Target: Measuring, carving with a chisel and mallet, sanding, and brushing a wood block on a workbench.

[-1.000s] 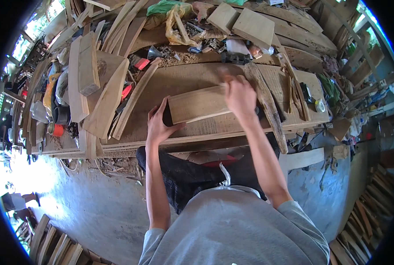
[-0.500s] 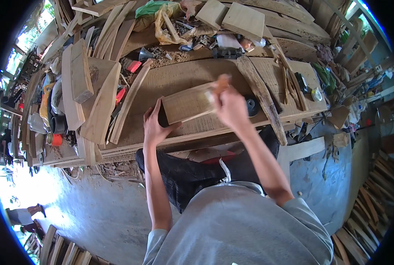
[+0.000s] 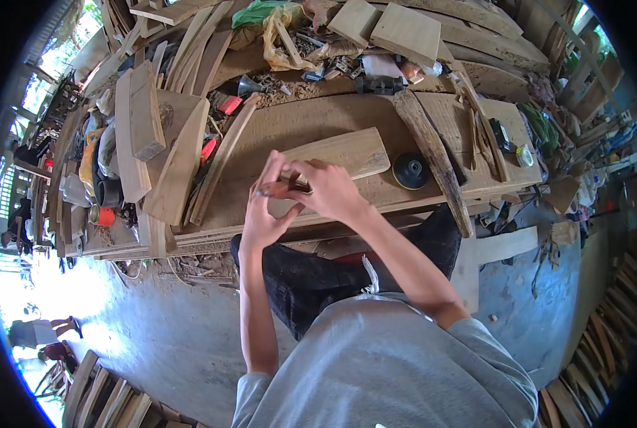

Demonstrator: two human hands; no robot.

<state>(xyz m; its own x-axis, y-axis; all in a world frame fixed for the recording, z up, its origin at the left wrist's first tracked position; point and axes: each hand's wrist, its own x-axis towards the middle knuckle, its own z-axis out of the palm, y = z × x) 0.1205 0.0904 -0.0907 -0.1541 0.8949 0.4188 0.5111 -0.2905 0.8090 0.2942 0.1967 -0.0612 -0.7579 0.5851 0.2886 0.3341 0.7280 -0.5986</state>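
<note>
My two hands meet above the near left end of a pale wooden board [image 3: 361, 148] lying on the workbench. Between them is a small reddish-brown flat piece [image 3: 278, 190], perhaps folded sandpaper; its exact shape is partly hidden by fingers. My right hand [image 3: 329, 191] is closed on it, fingers bent toward the left. My left hand [image 3: 263, 214] touches the piece's left end with its fingers, thumb held apart from them. A black round disc [image 3: 410, 171] rests on the bench, right of the board.
A rough wooden strip [image 3: 432, 153] crosses the bench at right and juts past its front edge. Curved wooden pieces [image 3: 179, 164] lie at left. Clutter, sawdust and two wooden blocks [image 3: 407, 33] fill the back. A small red tin [image 3: 103, 215] stands far left.
My right hand has come left from the board's right part to meet my left hand, carrying the reddish-brown piece. My left hand has let go of the board's left end. The board shows more.
</note>
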